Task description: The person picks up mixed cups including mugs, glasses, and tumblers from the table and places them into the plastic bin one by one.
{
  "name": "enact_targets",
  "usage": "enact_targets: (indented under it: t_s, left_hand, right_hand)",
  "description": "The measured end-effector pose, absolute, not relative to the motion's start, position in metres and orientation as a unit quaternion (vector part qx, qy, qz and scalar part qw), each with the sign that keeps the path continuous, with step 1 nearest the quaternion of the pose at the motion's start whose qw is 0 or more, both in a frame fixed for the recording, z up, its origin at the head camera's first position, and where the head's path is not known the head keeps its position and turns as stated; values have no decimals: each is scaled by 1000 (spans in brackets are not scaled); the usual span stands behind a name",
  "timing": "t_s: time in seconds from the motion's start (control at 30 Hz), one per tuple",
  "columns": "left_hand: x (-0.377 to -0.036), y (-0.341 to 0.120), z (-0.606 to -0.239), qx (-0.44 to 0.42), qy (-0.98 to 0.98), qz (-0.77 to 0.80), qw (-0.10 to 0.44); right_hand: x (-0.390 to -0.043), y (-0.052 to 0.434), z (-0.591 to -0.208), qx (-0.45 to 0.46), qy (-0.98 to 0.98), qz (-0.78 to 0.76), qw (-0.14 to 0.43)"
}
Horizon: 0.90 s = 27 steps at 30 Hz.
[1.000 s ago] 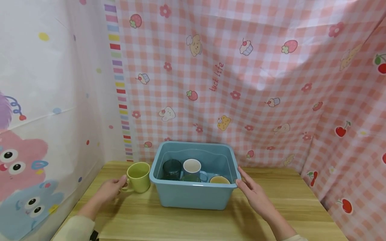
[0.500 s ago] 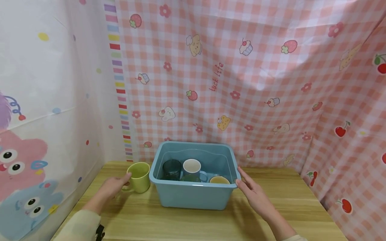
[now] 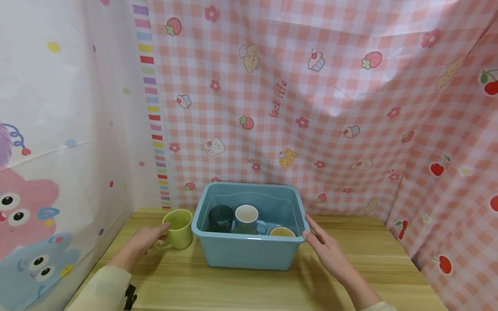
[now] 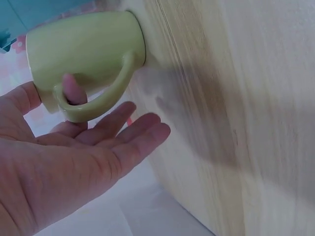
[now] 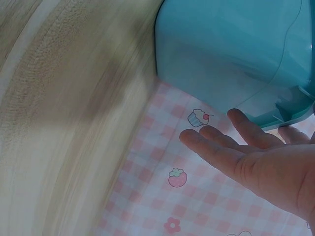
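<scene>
A yellow-green mug point(image 3: 179, 230) stands upright on the table, left of a blue plastic bin point(image 3: 249, 252). My left hand point(image 3: 145, 239) is at its handle point(image 4: 101, 101); in the left wrist view the index finger passes through the handle and the thumb lies at the mug's rim. The other fingers extend below the handle. My right hand point(image 3: 330, 255) touches the bin's right rim with straight fingers point(image 5: 211, 147). Inside the bin are a dark glass cup point(image 3: 221, 219), a white-and-blue mug point(image 3: 247, 214), a dark green rim point(image 3: 245, 230) and a cream-coloured cup point(image 3: 282, 232).
The wooden table point(image 3: 249, 289) carries the bin and mug. A pink checked curtain point(image 3: 272, 142) hangs right behind the bin. A white cartoon-print sheet point(image 3: 85, 181) borders the left side, and checked cloth point(image 3: 463, 207) with cherries borders the right.
My left hand has shifted slightly forward and right, its fingers and thumb moving closer in at the mug's handle. The mug, the bin and my right hand have stayed in place.
</scene>
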<state>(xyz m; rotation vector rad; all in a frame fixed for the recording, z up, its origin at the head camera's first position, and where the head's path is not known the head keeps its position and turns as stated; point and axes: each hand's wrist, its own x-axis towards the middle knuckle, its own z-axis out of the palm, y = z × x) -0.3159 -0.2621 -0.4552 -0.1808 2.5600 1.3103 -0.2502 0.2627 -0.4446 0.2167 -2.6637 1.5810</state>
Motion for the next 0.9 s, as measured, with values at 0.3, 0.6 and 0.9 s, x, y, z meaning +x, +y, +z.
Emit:
enact_targets:
  t_s: [0.3,0.6,0.9]
  left_hand:
    - [-314,-262,-457,-76,857,485,156]
    - [-313,-260,-455,-80,854,491,156]
    - [-314,-255,-454,-69,858,490,137]
  right_hand:
    - [-250,263,-443,75,-855,513,15]
    - [-249,263,-443,73,-857,511,18]
    - [-248,263,-443,70,-857,511,17]
